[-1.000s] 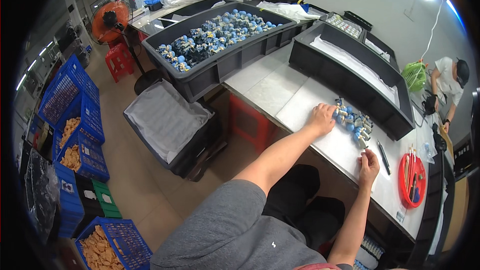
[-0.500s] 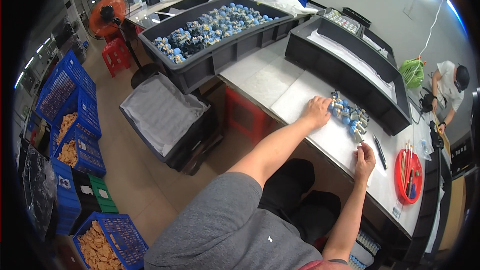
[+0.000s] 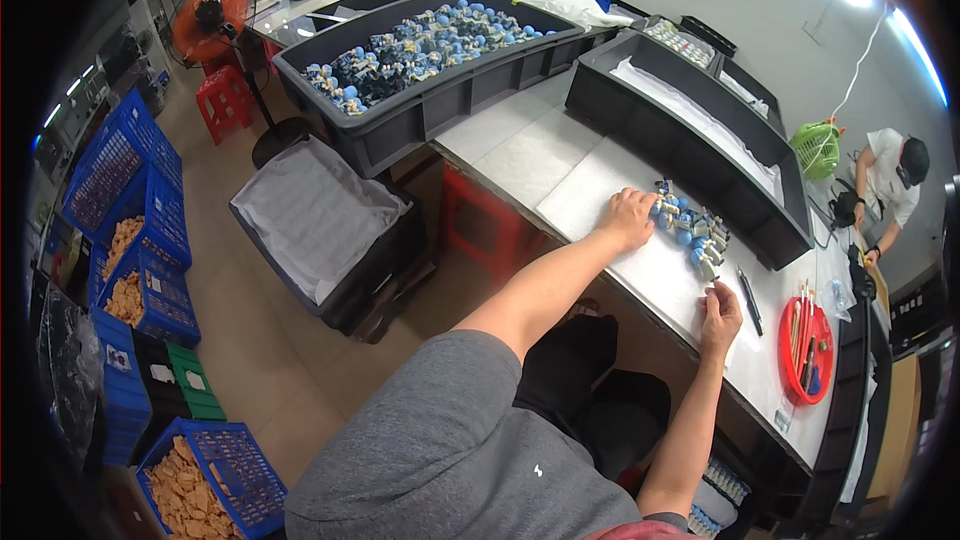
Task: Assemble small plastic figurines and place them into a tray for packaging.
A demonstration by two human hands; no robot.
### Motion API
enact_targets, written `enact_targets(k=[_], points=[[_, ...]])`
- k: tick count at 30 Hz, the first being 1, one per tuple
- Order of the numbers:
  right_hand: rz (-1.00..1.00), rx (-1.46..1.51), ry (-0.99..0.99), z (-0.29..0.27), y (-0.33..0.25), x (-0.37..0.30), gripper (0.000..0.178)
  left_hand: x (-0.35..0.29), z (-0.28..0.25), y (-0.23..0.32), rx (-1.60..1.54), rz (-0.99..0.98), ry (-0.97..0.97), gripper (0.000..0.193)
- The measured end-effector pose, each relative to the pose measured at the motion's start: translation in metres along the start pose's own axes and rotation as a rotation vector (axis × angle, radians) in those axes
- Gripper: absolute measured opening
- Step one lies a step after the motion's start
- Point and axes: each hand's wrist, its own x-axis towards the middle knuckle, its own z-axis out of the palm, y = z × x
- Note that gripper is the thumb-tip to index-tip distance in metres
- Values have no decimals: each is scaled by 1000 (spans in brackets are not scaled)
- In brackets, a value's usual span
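A cluster of small figurines [image 3: 684, 230] with blue round heads and dark and cream bodies lies on white paper [image 3: 590, 185] at the table's edge. At its left end my left hand [image 3: 628, 219] rests with fingers bent but apart, the tips against the nearest figurines. My right hand [image 3: 720, 320] is closed in a pinch at the cluster's near end, its fingertips at the base of one figurine [image 3: 708, 268]. Part of that grip is hidden by the fingers. To the right of this hand lies a dark pen-like tool [image 3: 750, 302].
A large grey bin [image 3: 400, 130] full of similar figurines stands at back left. Behind the cluster is a paper-lined black tray [image 3: 690, 155]. A red dish [image 3: 783, 360] of brushes sits right. A lined crate [image 3: 320, 225] stands beside the table. Another person [image 3: 885, 180] works at far right.
The whole view has shifted slightly left. Both hands stay at the same ends of the cluster, and I see no clear change in what they touch.
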Motion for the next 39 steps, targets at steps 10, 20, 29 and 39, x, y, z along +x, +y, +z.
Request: enact_targets(k=[10, 20, 29, 39], points=[[-4, 31, -4, -2, 9, 0, 18, -1, 6, -4, -35, -4, -1, 46], [-39, 32, -1, 3, -3, 0, 17, 2, 3, -4, -17, 20, 39, 43], [-13, 79, -18, -2, 1, -1, 17, 1, 2, 0, 19, 6, 10, 45], [4, 62, -5, -1, -2, 0, 16, 4, 4, -2, 2, 15, 19, 44]])
